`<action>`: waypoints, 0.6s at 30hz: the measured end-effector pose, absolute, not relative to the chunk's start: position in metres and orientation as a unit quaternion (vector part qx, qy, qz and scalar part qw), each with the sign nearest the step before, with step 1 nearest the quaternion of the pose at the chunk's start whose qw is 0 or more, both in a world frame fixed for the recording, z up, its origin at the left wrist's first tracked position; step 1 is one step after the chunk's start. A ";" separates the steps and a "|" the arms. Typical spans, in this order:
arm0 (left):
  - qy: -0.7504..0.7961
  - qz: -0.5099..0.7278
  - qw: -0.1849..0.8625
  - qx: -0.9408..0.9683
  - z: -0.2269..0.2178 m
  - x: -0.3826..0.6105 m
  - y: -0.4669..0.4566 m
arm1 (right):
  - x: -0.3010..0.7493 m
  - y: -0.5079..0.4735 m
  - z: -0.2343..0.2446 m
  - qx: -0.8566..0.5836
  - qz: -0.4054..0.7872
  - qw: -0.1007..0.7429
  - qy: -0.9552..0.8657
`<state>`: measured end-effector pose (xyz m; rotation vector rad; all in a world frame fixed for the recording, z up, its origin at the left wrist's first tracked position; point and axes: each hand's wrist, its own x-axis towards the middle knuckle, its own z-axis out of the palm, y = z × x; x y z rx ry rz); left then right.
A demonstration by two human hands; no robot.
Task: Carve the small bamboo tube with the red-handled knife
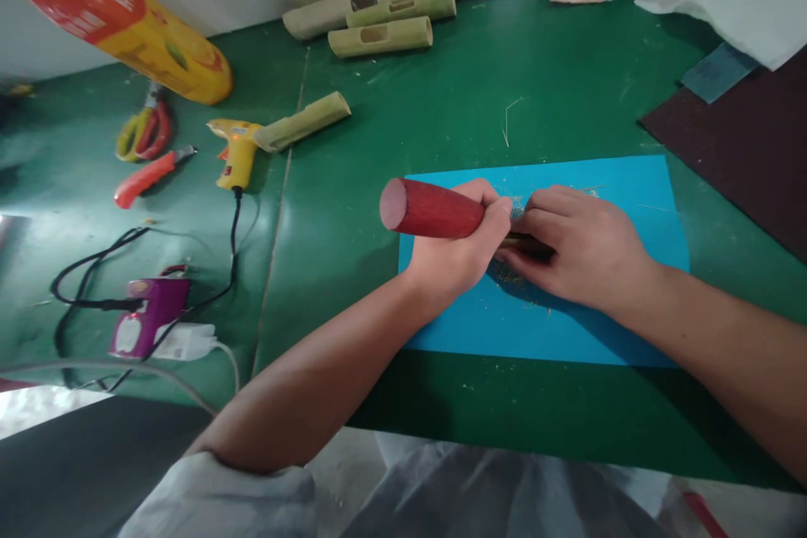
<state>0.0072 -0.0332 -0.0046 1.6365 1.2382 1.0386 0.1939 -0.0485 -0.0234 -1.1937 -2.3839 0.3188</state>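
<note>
My left hand [457, 248] is wrapped round the thick red wooden handle [435, 208] of a tool, its butt end pointing left. The tool's working end is hidden by the hands. Close on the right, my right hand [583, 244] is closed, fingers bent, around a thin brownish piece [522, 242] that shows between the two hands. Most of that piece is covered, so its kind cannot be made out. Both hands are low over a bright blue sheet [605, 332] sprinkled with small shavings.
Cut bamboo tubes [378, 38] lie at the back. Leftward are a yellow glue gun [239, 153], another bamboo piece [306, 122], an orange cutter [148, 178], pliers [145, 130], an orange-yellow bottle [164, 42] and a purple power adapter [151, 315] with cables. Dark sheets [744, 134] lie right.
</note>
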 end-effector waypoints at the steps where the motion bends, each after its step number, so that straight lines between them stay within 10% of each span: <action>1: 0.492 0.412 0.405 0.650 -0.005 0.007 -0.033 | 0.194 -0.048 -0.023 -0.433 0.116 0.226 -0.865; 18: 0.454 0.331 0.466 0.684 0.007 0.000 -0.034 | 0.193 -0.050 -0.024 -0.411 0.095 0.262 -0.868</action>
